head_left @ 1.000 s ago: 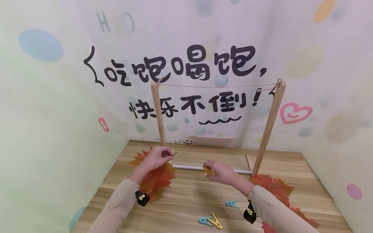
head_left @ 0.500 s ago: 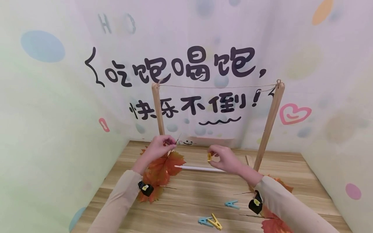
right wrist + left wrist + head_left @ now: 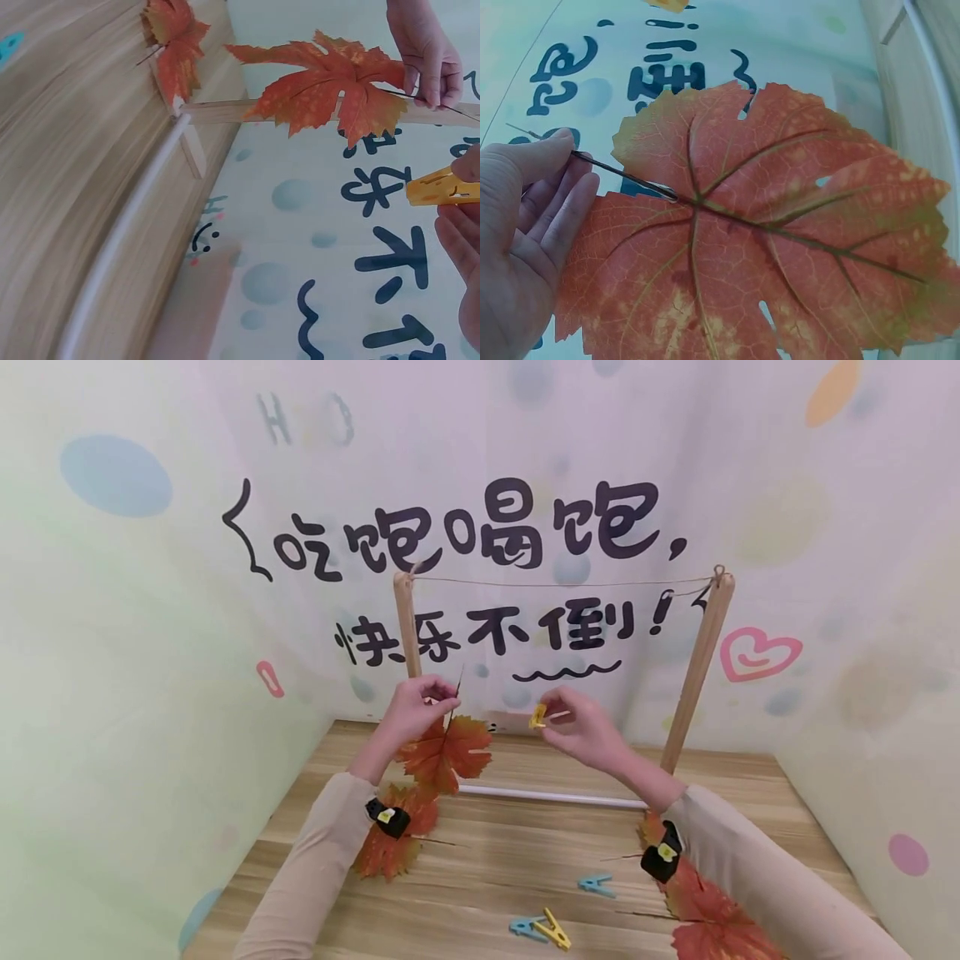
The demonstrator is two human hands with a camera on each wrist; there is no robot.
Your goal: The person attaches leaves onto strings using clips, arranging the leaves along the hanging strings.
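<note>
The person's left hand (image 3: pixel 416 708) pinches the thin dark stem (image 3: pixel 622 175) of a broad orange-red artificial leaf with jagged edges (image 3: pixel 780 202) between thumb and fingertips, the blade hanging below in the head view; the right hand (image 3: pixel 587 733) holds a small yellow plastic clothespin (image 3: pixel 537 717) between thumb and fingers, well apart from the stem (whether the clothespin's own jaws are parted, I cannot tell); both stand below a thin brown string (image 3: pixel 555 584) tied between two upright wooden posts (image 3: pixel 697 677). The stem is so slim that a loose pinch would probably let it roll, turning the blade edge-on or dropping it onto the wood-grain tabletop (image 3: pixel 495 868); the blade hangs close to the left post and the leaf lying below it (image 3: pixel 397 835), touching or not I cannot judge, so a sideways swing could snag its points; squeezed off-centre, the clothespin could twist or spring out of the fingers; and a hard tug on the string might sag it or tip the posts inward.
</note>
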